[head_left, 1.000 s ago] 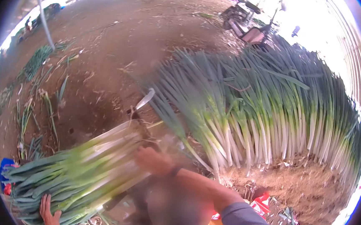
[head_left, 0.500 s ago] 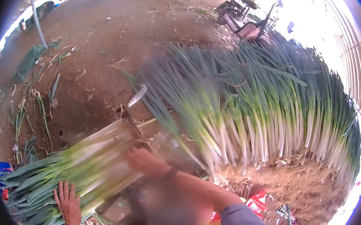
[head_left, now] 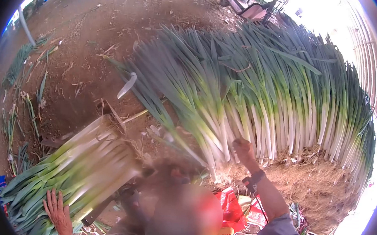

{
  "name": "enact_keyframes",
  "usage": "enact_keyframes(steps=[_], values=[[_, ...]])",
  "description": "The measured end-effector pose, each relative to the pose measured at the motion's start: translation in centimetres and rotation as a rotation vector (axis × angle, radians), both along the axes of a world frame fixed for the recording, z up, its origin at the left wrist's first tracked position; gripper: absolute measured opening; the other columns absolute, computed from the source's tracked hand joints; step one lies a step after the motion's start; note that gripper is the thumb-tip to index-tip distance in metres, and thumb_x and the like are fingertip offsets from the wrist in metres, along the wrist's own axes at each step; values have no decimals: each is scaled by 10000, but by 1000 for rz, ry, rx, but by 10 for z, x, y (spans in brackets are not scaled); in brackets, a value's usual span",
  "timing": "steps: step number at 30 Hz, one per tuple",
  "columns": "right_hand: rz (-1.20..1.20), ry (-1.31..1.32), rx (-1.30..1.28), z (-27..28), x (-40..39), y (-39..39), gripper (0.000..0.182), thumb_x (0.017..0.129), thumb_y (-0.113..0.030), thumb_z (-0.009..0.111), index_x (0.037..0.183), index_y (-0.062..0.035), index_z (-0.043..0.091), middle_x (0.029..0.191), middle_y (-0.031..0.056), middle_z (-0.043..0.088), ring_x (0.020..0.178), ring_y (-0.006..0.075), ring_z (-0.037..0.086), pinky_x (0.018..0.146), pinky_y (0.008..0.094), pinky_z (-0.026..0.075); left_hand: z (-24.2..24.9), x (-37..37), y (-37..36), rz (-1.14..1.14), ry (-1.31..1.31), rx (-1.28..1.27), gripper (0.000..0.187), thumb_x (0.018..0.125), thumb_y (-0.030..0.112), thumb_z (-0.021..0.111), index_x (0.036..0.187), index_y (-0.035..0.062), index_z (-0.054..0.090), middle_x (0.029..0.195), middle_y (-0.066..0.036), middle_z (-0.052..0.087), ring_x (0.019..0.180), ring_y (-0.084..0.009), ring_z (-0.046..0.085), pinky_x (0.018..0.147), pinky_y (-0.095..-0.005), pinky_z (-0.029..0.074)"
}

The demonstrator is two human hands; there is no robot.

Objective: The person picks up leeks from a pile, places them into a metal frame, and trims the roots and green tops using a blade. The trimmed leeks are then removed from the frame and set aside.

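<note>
My left hand [head_left: 58,215] lies flat with fingers apart on the green leaves of a pile of long green onions [head_left: 69,163] at the lower left. The pile's white root ends point up and right. My right hand [head_left: 243,152], a dark band on its wrist, is closed at the lower white stalks of a big leaning row of green onions [head_left: 281,106]. What its fingers hold, if anything, is hidden by the hand. A blurred round shape hides the bottom centre.
Loose onion stalks [head_left: 31,113] lie on the soil at the left. A white strip [head_left: 127,85] lies by the row's left end. Red plastic packaging [head_left: 230,210] is beside my right forearm. At the back stands a chair-like object [head_left: 253,10]. Ribbed sheeting [head_left: 368,51] lines the right.
My right hand has moved from the root ends of the left pile, rightward to the white stalks of the big row. My left hand stays on the leaves. The view has shifted slightly.
</note>
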State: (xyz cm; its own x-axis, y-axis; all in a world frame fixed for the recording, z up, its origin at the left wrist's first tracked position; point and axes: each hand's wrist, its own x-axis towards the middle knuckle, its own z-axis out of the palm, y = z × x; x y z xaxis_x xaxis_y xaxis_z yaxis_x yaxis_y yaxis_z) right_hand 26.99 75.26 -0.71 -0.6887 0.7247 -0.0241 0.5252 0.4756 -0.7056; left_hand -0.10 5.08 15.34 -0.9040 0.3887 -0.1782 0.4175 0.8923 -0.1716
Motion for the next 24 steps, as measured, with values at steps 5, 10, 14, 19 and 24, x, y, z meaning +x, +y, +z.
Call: enact_keyframes(steps=[5,10,14,19,24], values=[[8,-396,99,-9,11,-3,371,895,-340,704,1085,-20,704,963,181,740,883,339,710,786,449,566,2,-1,-2,-10,8,-65,585,1032,248,476,1585,69,414,1682,-122,332,1581,-334,228,1289,-555,96],[-29,-342,110,-21,-6,-24,466,828,-329,703,1180,-26,665,1125,243,701,1063,438,667,890,527,536,1,-1,-6,-29,23,-82,564,1071,304,419,1584,67,415,1681,-121,335,1578,-341,230,1285,-562,98],[-43,-485,7,19,-13,-11,473,827,-327,704,1150,13,641,1107,257,695,1042,424,675,868,512,535,5,0,1,-5,13,-88,555,1097,333,381,1581,65,416,1676,-123,343,1575,-348,236,1284,-565,100],[-175,-279,-28,39,5,20,459,868,-337,708,1122,38,633,950,249,700,873,302,703,777,428,551,4,1,-1,-35,35,-73,557,1099,340,376,1585,71,413,1674,-124,346,1573,-347,240,1285,-563,100],[-125,-413,-73,55,16,36,407,897,-304,672,1149,16,653,896,264,706,841,343,713,769,451,560,5,2,1,-24,33,-67,555,1097,340,378,1584,76,416,1672,-127,348,1573,-342,243,1287,-557,100]])
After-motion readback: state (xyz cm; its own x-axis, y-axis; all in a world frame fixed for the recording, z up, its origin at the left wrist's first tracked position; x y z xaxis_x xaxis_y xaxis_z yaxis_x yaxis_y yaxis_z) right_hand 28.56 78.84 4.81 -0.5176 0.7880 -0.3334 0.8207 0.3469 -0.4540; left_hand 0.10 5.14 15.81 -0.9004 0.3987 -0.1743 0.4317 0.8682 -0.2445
